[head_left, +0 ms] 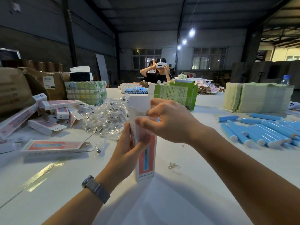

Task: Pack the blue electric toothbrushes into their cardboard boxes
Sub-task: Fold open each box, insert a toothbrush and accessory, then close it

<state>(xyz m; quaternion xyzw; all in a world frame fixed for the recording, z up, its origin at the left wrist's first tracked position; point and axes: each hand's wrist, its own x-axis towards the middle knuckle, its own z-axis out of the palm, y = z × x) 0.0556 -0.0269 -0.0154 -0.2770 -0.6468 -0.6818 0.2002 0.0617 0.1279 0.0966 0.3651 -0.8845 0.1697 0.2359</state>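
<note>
A tall white and red cardboard box (146, 161) stands upright on the white table, its top flap open. My left hand (129, 146) grips the box around its middle. My right hand (168, 120) is at the box's open top, fingers curled and pinching at the flap area; what it pinches is hidden. Several blue electric toothbrushes (263, 132) lie in a heap on the table to the right. Filled and folded boxes (53, 146) lie at the left.
A pile of clear plastic bags with brush heads (105, 117) sits behind the box. Bundled green cartons (175, 93), stacked flat cartons (258, 96) and brown shipping boxes (14, 90) ring the table. A person with a headset (158, 70) sits opposite. A rubber band (173, 166) lies nearby.
</note>
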